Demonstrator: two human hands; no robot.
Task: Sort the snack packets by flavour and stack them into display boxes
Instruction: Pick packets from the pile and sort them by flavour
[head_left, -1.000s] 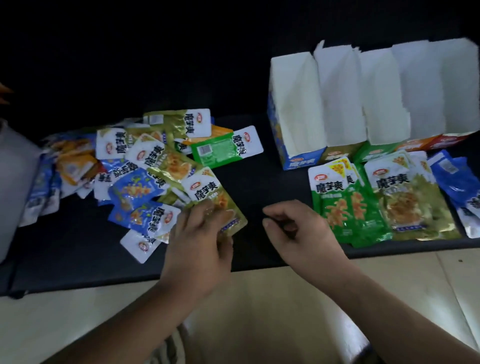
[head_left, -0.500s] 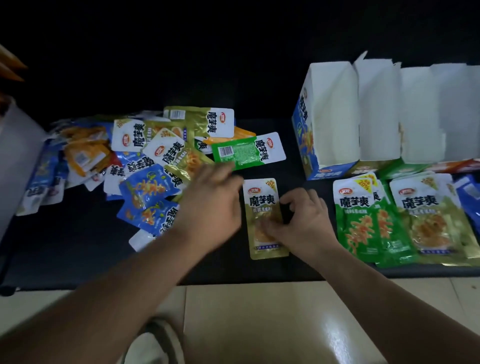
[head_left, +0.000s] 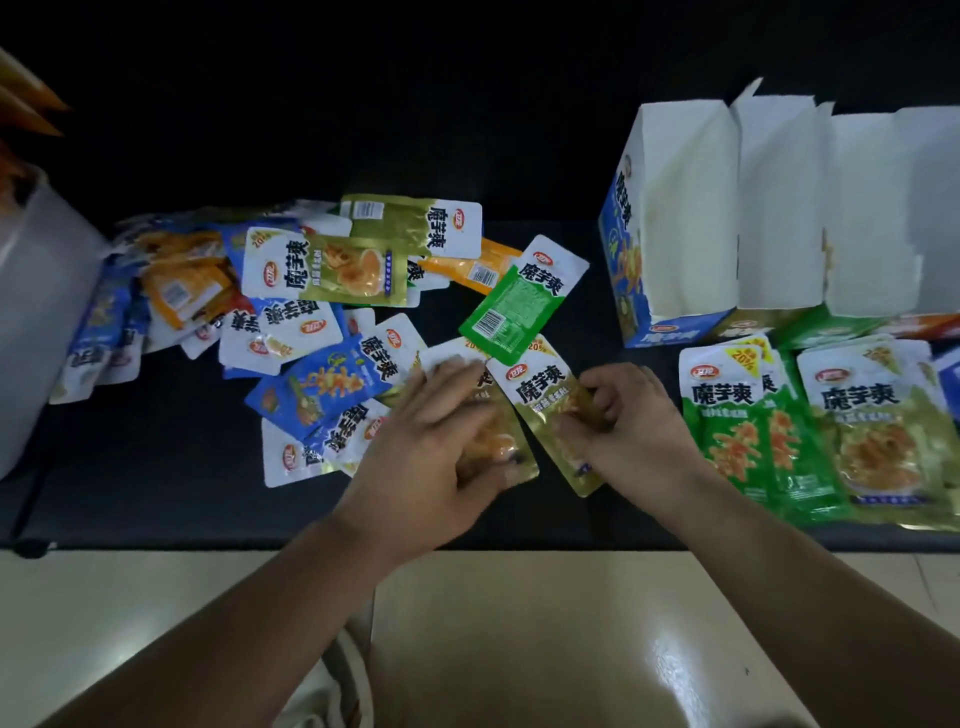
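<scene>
Head view: two packets are being handled at the front edge of the black table (head_left: 156, 499). The left grip (head_left: 431, 457) is laid over the left olive packet (head_left: 511, 441), fingers nearly straight and spread apart, the packet pressed flat to the table rather than clasped. The right grip (head_left: 639, 431) is curled together and clamped on the right olive packet (head_left: 540, 400), which is pinched along its right edge and tilted, face up. The two olive packets are seen side by side, their edges touching. A green packet (head_left: 519, 301) is lying barcode up just behind them, its lower corner overlapping their tops.

To the left, the unsorted heap (head_left: 311, 322) is spread out: blue, orange, olive and white-topped packets, overlapping at all angles. To the right, sorted piles are laid out in a row: a green pile (head_left: 748, 415), then an olive pile (head_left: 878, 421), with blue packets (head_left: 950, 379) cut off by the frame edge. Behind these piles the display boxes (head_left: 685, 223) are stood upright in a row, white flaps raised, the blue one nearest the middle. A grey container (head_left: 41, 312) is glimpsed at far left.
</scene>
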